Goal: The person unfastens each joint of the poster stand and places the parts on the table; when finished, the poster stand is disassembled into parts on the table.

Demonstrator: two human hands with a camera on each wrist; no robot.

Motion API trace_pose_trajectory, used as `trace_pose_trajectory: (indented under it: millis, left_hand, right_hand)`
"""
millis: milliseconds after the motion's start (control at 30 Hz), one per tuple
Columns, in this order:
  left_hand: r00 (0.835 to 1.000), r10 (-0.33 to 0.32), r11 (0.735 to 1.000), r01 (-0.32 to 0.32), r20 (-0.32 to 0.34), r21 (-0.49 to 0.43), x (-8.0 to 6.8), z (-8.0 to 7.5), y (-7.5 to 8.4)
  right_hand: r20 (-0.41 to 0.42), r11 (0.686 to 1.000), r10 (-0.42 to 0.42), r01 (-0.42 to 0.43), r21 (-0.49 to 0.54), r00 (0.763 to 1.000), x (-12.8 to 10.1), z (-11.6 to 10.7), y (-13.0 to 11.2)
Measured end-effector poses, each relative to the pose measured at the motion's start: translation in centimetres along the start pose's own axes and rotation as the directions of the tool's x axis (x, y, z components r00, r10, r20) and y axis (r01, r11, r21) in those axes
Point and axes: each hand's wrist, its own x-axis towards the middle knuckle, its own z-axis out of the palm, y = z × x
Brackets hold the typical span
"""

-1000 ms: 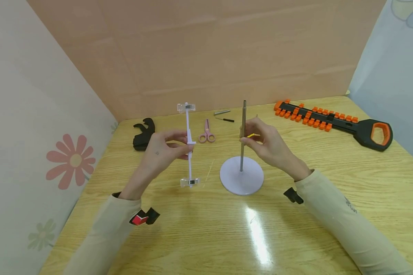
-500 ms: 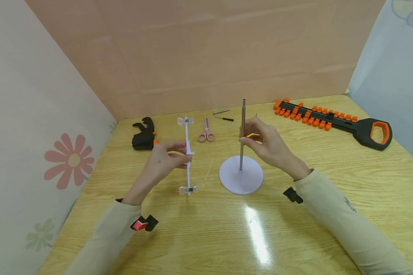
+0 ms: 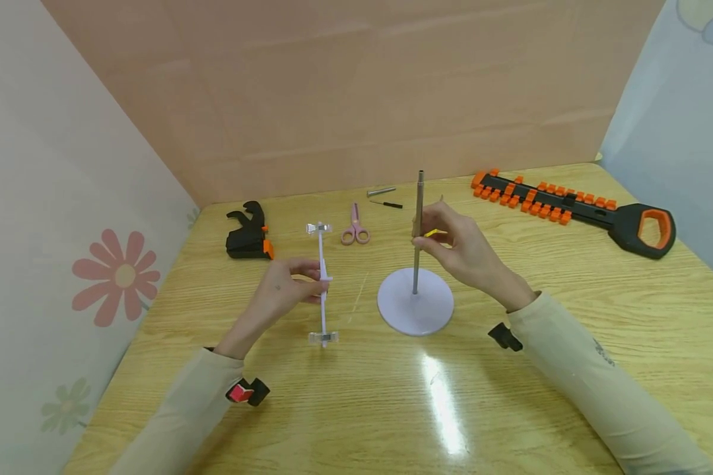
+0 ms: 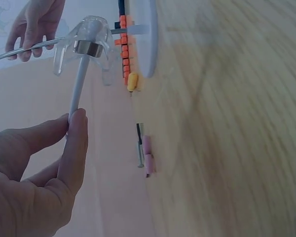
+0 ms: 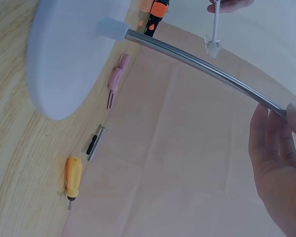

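Observation:
My left hand (image 3: 316,281) pinches a thin white rod (image 3: 322,254) at its middle and holds it upright, left of the stand. The rod carries a clear clip (image 3: 319,228) at its top and another (image 3: 323,338) at its foot, down at the tabletop. The left wrist view shows my thumb and forefinger (image 4: 75,143) round the rod (image 4: 77,91) below a clear clip (image 4: 87,45). My right hand (image 3: 420,240) pinches the grey metal pole (image 3: 419,198), which stands upright in a round white base (image 3: 416,307). In the right wrist view the fingers (image 5: 276,148) hold the pole (image 5: 202,66) above the base (image 5: 64,54).
A black and orange clamp (image 3: 248,232) lies at the back left. Pink scissors (image 3: 354,228), a metal pin (image 3: 382,192) and a thin black tool (image 3: 389,205) lie behind the stand, with a yellow screwdriver (image 5: 72,175). A long black and orange tool (image 3: 570,204) lies at the back right. Cardboard walls the far edge.
My left hand has lowered the white rod, bringing its lower clip down to the table. The right hand and the pole have stayed put.

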Motion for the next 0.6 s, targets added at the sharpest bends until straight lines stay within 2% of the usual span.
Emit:
trace_pose_trajectory:
  millis: [333, 600]
  left_hand:
    - [0.997, -0.080, 0.997, 0.080, 0.002, 0.004, 0.6, 0.7, -1.8]
    - [0.994, -0.106, 0.994, 0.106, -0.004, 0.000, 1.0, 1.1, -3.0]
  right_hand:
    - [0.001, 1.000, -0.008, 0.008, -0.010, 1.000, 0.0, 0.1, -0.1]
    - [-0.003, 1.000, -0.007, 0.007, -0.013, 1.000, -0.1, 0.1, 0.0]
